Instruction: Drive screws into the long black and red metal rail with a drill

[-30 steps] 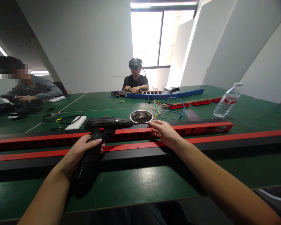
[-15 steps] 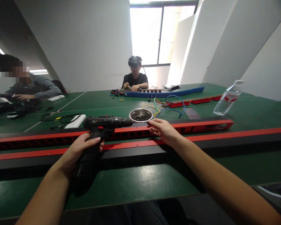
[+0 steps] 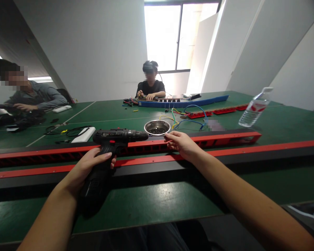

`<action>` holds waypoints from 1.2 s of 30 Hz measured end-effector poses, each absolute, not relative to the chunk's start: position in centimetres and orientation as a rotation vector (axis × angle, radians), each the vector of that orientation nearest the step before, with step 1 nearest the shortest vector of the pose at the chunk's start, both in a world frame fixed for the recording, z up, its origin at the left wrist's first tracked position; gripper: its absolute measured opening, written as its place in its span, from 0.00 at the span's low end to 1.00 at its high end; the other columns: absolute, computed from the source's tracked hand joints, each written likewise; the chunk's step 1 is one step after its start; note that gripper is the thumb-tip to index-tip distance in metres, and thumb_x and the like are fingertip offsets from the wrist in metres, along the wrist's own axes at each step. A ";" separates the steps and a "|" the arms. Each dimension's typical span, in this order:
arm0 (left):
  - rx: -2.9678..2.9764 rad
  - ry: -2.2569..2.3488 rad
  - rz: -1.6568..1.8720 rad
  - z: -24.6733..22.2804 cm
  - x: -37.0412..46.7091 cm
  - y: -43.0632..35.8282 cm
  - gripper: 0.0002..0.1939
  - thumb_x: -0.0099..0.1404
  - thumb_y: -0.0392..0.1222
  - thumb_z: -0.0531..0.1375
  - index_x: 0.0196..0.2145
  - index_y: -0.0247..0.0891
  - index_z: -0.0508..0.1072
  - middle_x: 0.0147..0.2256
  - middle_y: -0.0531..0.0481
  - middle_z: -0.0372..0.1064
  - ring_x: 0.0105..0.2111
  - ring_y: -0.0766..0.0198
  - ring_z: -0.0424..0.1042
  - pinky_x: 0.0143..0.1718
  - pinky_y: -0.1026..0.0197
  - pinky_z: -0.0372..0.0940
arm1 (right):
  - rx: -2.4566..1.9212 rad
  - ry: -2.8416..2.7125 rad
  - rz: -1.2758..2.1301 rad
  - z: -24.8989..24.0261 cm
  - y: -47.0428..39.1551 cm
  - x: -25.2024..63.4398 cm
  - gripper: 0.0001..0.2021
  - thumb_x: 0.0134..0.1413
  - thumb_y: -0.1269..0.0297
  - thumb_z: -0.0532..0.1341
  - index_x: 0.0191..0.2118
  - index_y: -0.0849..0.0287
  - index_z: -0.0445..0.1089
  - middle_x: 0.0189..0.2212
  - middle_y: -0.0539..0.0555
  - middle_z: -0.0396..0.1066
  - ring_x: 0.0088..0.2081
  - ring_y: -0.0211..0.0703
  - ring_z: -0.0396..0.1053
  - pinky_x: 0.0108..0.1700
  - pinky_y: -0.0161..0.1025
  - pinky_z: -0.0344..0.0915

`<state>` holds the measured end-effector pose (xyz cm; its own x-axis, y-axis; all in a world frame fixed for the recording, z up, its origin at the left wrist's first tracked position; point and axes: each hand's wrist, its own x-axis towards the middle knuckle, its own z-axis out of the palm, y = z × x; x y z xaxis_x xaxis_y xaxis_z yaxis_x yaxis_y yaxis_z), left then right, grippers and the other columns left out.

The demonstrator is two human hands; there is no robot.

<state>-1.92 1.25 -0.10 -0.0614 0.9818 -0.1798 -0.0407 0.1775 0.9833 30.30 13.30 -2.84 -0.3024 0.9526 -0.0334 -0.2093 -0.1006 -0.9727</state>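
Observation:
A black power drill (image 3: 112,137) lies sideways in my left hand (image 3: 92,162), whose fingers wrap round its grip. The drill's thin bit points right. At the tip of the bit, the thumb and fingers of my right hand (image 3: 179,143) are pinched together; whatever is between them is too small to make out. Just behind the bit stands a round metal bowl (image 3: 146,128) with small dark pieces in it. Two long red and black bars, a rear one (image 3: 211,140) and a front one (image 3: 225,152), run across the table beneath my hands.
A clear bottle (image 3: 253,109) stands tilted in view at the right. Coloured wires (image 3: 181,122), red strips (image 3: 217,112) and a long blue part (image 3: 183,104) lie beyond the bowl. A white device (image 3: 85,135) is behind the drill. Two people sit across the green table (image 3: 151,202).

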 end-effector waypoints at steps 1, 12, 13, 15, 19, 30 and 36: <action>1.029 1.310 1.136 0.0 -1.9 1.2 0.14 0.59 0.44 0.71 0.38 0.33 0.77 0.32 0.45 0.75 0.30 0.61 0.75 0.29 0.63 0.71 | -0.930 -1.218 1.575 -2.9 13.3 30.3 0.18 0.43 0.54 0.76 0.30 0.60 0.72 0.28 0.52 0.74 0.25 0.33 0.65 0.26 0.32 0.59; 1.026 1.295 1.138 0.2 -1.6 1.1 0.15 0.58 0.44 0.71 0.38 0.32 0.77 0.32 0.46 0.75 0.29 0.62 0.75 0.29 0.64 0.71 | -0.925 -1.231 1.572 -2.9 13.3 30.3 0.18 0.43 0.54 0.76 0.30 0.60 0.71 0.28 0.51 0.72 0.25 0.33 0.64 0.26 0.33 0.58; 1.028 1.295 1.138 0.3 -1.6 1.0 0.15 0.58 0.44 0.71 0.38 0.32 0.77 0.32 0.46 0.76 0.29 0.62 0.75 0.30 0.64 0.71 | -0.923 -1.228 1.573 -2.9 13.3 30.3 0.18 0.43 0.54 0.76 0.30 0.60 0.71 0.28 0.51 0.72 0.25 0.33 0.64 0.26 0.33 0.57; 1.044 1.295 1.137 0.5 -1.4 0.9 0.14 0.58 0.44 0.71 0.37 0.32 0.77 0.31 0.47 0.76 0.29 0.62 0.75 0.30 0.64 0.70 | -0.916 -1.224 1.576 -2.9 13.3 30.3 0.18 0.42 0.54 0.76 0.30 0.60 0.71 0.27 0.51 0.72 0.25 0.32 0.63 0.26 0.32 0.57; 1.057 1.292 1.123 0.8 -1.2 0.7 0.13 0.60 0.44 0.70 0.38 0.32 0.77 0.32 0.47 0.76 0.30 0.63 0.75 0.31 0.64 0.70 | -0.911 -1.217 1.579 -2.9 13.3 30.3 0.18 0.42 0.55 0.76 0.30 0.60 0.71 0.28 0.51 0.72 0.25 0.32 0.63 0.26 0.33 0.57; 1.071 1.290 1.126 0.7 -1.2 0.8 0.12 0.61 0.43 0.70 0.38 0.32 0.78 0.32 0.47 0.76 0.30 0.62 0.75 0.30 0.63 0.70 | -0.905 -1.224 1.577 -2.9 13.4 30.3 0.18 0.43 0.54 0.76 0.29 0.59 0.71 0.27 0.51 0.71 0.25 0.32 0.62 0.26 0.33 0.58; 1.028 1.282 1.133 0.7 -1.1 0.7 0.11 0.61 0.42 0.69 0.38 0.32 0.77 0.31 0.46 0.76 0.29 0.61 0.76 0.29 0.64 0.70 | -0.908 -1.233 1.576 -3.0 13.4 30.3 0.18 0.43 0.54 0.76 0.28 0.59 0.70 0.27 0.51 0.71 0.25 0.33 0.62 0.26 0.34 0.58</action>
